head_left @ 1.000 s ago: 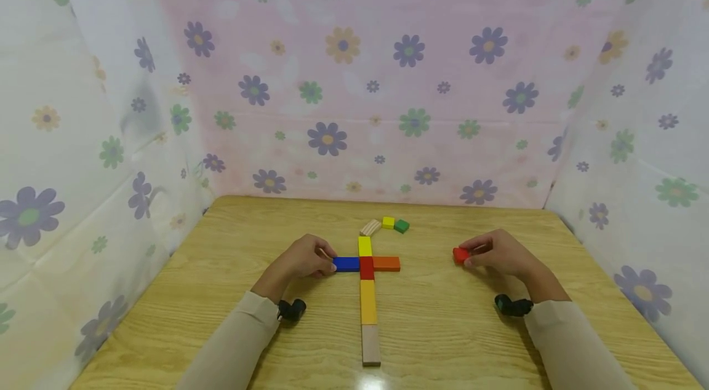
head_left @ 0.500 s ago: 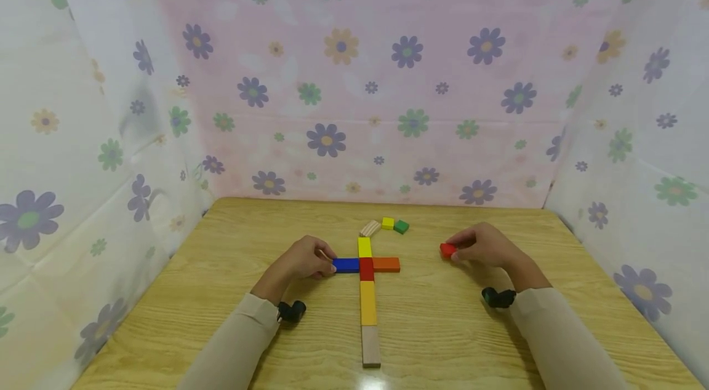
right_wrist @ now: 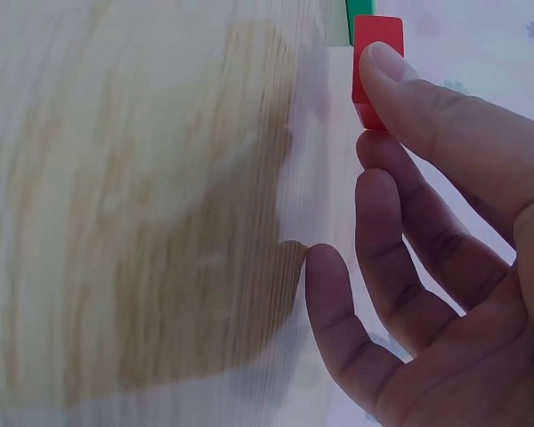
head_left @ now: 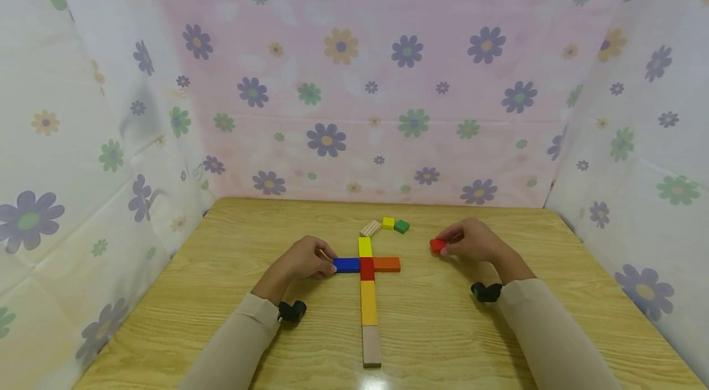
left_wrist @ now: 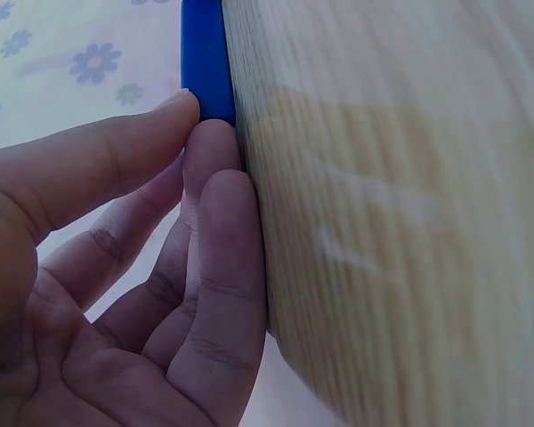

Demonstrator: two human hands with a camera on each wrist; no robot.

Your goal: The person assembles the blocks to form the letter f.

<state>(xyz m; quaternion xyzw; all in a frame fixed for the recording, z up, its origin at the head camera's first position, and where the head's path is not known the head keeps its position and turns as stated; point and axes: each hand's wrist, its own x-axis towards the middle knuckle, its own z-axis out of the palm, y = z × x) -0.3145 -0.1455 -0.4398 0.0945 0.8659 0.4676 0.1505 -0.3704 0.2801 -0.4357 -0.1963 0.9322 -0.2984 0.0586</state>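
At the left end of a flat blue block [head_left: 346, 265], my left hand [head_left: 303, 258] has its thumb and fingers curled about the corner. The left wrist view shows the blue block [left_wrist: 207, 62] lying on the table, thumb at its edge. My right hand [head_left: 473, 241] pinches a small red block [head_left: 437, 246] between thumb and fingers, right of the cross of blocks. In the right wrist view this red block [right_wrist: 376, 71] is held off the table. The cross also has a yellow block [head_left: 365, 246], dark red block [head_left: 367, 269], orange block [head_left: 386, 264] and amber block [head_left: 368, 302].
A pale wooden block [head_left: 372, 346] forms the cross's near end. Behind its far end lie a striped wood-grain block [head_left: 370, 228], a yellow cube [head_left: 388, 223] and a green block [head_left: 402, 226]. Flowered cloth [head_left: 376, 101] encloses the wooden table [head_left: 266, 218] at back and sides.
My right hand has moved left and slightly away from me with the red block, nearing the cross. My left hand has stayed at the blue block, and the other blocks have not moved.
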